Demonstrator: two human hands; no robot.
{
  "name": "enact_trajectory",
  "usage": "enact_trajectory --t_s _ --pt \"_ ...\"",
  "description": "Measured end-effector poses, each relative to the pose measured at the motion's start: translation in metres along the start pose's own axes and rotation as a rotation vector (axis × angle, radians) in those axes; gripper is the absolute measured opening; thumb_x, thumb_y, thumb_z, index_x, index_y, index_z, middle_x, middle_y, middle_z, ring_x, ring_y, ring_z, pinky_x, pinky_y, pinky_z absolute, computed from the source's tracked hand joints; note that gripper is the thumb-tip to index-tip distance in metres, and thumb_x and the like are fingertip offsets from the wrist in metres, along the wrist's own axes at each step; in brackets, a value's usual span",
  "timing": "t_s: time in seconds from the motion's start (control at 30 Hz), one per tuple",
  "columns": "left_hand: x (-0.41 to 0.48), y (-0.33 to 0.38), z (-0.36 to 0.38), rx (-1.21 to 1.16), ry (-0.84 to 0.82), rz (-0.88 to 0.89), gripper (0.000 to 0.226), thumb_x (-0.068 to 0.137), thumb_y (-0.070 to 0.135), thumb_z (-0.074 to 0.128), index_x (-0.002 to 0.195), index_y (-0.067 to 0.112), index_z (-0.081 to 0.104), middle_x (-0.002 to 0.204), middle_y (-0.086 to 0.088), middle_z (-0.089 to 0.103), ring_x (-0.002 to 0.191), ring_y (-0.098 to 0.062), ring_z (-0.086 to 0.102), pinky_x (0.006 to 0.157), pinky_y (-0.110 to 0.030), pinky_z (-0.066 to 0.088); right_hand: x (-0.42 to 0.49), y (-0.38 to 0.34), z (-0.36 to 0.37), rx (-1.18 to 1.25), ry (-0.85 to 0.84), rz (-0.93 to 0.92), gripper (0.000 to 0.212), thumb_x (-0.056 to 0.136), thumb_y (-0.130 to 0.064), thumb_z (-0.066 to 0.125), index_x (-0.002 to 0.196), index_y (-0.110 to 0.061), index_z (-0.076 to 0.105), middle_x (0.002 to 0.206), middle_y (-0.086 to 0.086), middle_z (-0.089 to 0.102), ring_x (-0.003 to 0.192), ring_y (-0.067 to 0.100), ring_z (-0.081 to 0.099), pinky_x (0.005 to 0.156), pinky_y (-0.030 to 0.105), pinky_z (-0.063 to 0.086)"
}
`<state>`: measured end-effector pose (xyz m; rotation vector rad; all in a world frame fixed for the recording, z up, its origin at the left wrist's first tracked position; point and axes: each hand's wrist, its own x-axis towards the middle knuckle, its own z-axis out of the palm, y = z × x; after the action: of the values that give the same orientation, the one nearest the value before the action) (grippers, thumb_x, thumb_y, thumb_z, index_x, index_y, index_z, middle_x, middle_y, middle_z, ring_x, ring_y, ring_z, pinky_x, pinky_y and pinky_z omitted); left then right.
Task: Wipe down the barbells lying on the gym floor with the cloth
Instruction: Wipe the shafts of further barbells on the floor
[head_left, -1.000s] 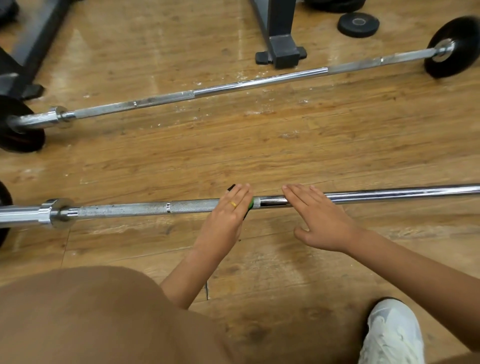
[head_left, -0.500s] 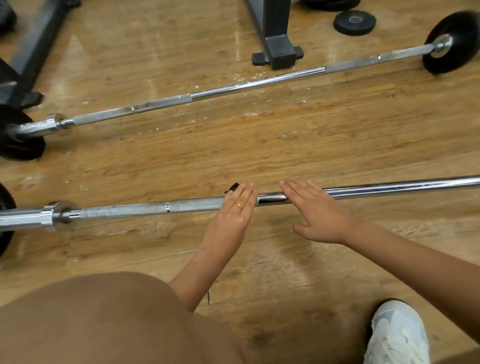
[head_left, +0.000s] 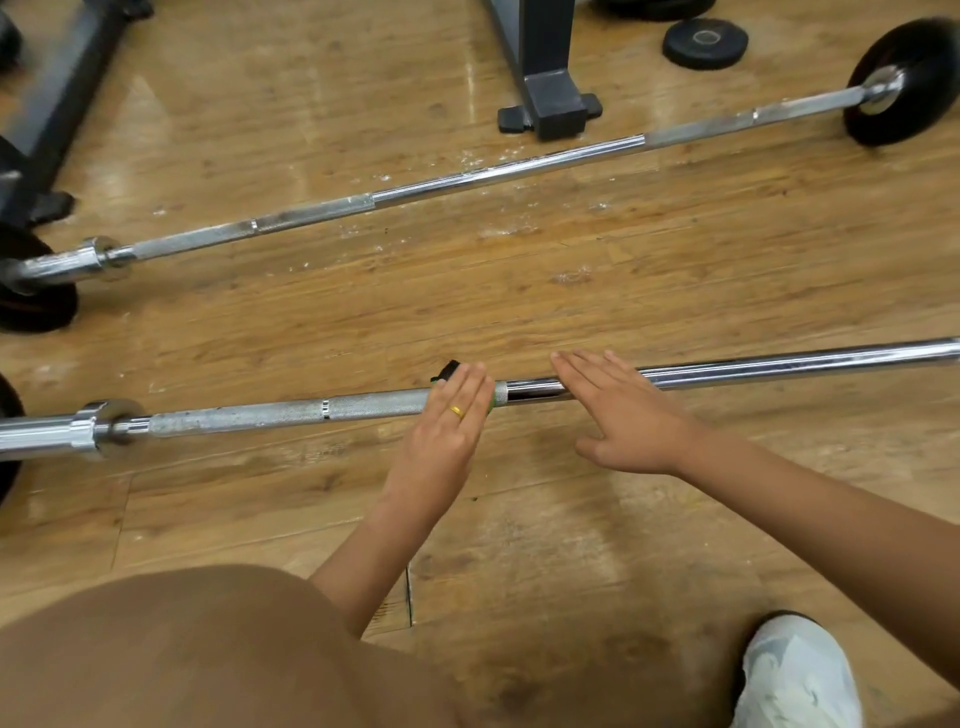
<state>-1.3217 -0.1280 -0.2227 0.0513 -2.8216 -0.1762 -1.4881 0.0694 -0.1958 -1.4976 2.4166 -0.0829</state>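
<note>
left hand (head_left: 441, 436) presses cloth (head_left: 448, 370) on barbell (head_left: 363, 406); right hand (head_left: 628, 421) flat

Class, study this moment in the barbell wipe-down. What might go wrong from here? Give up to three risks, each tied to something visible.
1. The left hand and right hand lie flat on the near barbell without gripping it, so it may roll away.
2. The cloth only peeks out from under the flat left hand, so it may slip free.
3. White flecks lie on the floor around the far barbell. The cloth could pick them up there.
</note>
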Motion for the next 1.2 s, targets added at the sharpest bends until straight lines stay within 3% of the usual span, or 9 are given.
enact_trajectory --t_s 0.1,0.23,0.33,0.47,0.57,0.8,1.0,1.13,1.2 --pt "0.004 -0.004 0.002 0.049 -0.027 0.179 0.068 0.080 -0.023 0.062 0.144 -0.006 0.046 0.152 -0.021 0.044 0.144 -0.036 0.037 0.120 -0.049 0.022 0.005 0.001 -0.002 -0.002 -0.017 0.006 0.100 0.079 -0.050 0.044 0.159 -0.015 -0.005 0.168 0.000 0.002 0.154 0.014 -0.004 0.117 0.025 -0.017" --pt "0.020 -0.030 -0.005 0.069 -0.081 0.333 0.062 0.084 -0.019 0.063 0.143 -0.006 0.048 0.151 -0.022 0.045 0.141 -0.037 0.042 0.116 -0.049 0.034 0.010 0.004 -0.005 0.008 -0.023 0.002 0.099 0.087 -0.042 0.057 0.160 -0.015 -0.006 0.168 0.000 0.001 0.154 0.014 -0.003 0.117 0.025 -0.016" --pt "0.029 -0.025 -0.004 -0.040 -0.113 0.191 0.065 0.079 -0.020 0.067 0.140 -0.004 0.053 0.146 -0.020 0.051 0.136 -0.037 0.049 0.112 -0.047 0.040 0.015 0.006 -0.007 0.002 -0.019 0.005 0.099 0.087 -0.042 0.057 0.159 -0.016 -0.006 0.168 0.000 0.002 0.154 0.014 -0.003 0.116 0.024 -0.016" --pt "0.046 -0.015 -0.008 -0.218 -0.088 -0.124 0.050 0.090 -0.003 0.068 0.138 0.002 0.056 0.145 -0.015 0.054 0.124 -0.035 0.060 0.089 -0.044 0.055 0.022 0.008 -0.009 0.005 -0.009 0.028 0.100 0.088 -0.041 0.060 0.159 -0.016 -0.006 0.168 0.000 0.003 0.154 0.013 -0.005 0.117 0.026 -0.016" --pt "0.062 -0.016 -0.015 -0.231 -0.119 -0.259 0.045 0.102 0.011 0.053 0.146 0.009 0.048 0.155 -0.006 0.044 0.123 -0.032 0.059 0.093 -0.037 0.044 0.025 0.007 -0.011 0.012 -0.026 0.054 0.101 0.089 -0.042 0.060 0.159 -0.016 -0.008 0.168 0.001 0.002 0.154 0.014 -0.005 0.119 0.028 -0.015" --pt "0.071 -0.020 -0.015 -0.208 -0.158 -0.320 0.045 0.104 0.012 0.049 0.149 0.011 0.044 0.157 -0.005 0.040 0.129 -0.032 0.054 0.100 -0.042 0.044 0.029 0.006 -0.011 0.022 -0.012 0.079 0.100 0.088 -0.043 0.057 0.160 -0.016 -0.007 0.168 0.001 0.002 0.154 0.014 -0.005 0.122 0.032 -0.014" --pt "0.048 -0.014 -0.001 -0.184 -0.051 -0.019 0.059 0.084 -0.012 0.068 0.140 0.002 0.053 0.144 -0.017 0.054 0.135 -0.033 0.049 0.111 -0.045 0.040 0.027 0.005 -0.008 -0.006 0.008 0.074 0.100 0.088 -0.043 0.056 0.159 -0.017 -0.009 0.168 0.000 0.000 0.153 0.013 -0.008 0.119 0.030 -0.018" --pt "0.050 -0.029 -0.007 -0.263 -0.029 -0.252 0.048 0.096 -0.001 0.057 0.144 0.004 0.050 0.148 -0.016 0.051 0.138 -0.032 0.048 0.105 -0.044 0.045 0.025 0.004 -0.005 -0.014 0.010 0.079 0.099 0.086 -0.043 0.053 0.160 -0.017 -0.008 0.168 0.000 0.000 0.153 0.012 -0.009 0.121 0.032 -0.016" --pt "0.044 -0.021 -0.005 -0.229 -0.017 -0.196 0.055 0.087 -0.010 0.065 0.139 0.001 0.054 0.143 -0.018 0.055 0.134 -0.035 0.051 0.103 -0.048 0.048 0.023 0.003 -0.003 -0.022 0.020 0.083 0.099 0.085 -0.043 0.051 0.160 -0.017 -0.008 0.168 0.000 0.000 0.153 0.013 -0.010 0.121 0.033 -0.016"
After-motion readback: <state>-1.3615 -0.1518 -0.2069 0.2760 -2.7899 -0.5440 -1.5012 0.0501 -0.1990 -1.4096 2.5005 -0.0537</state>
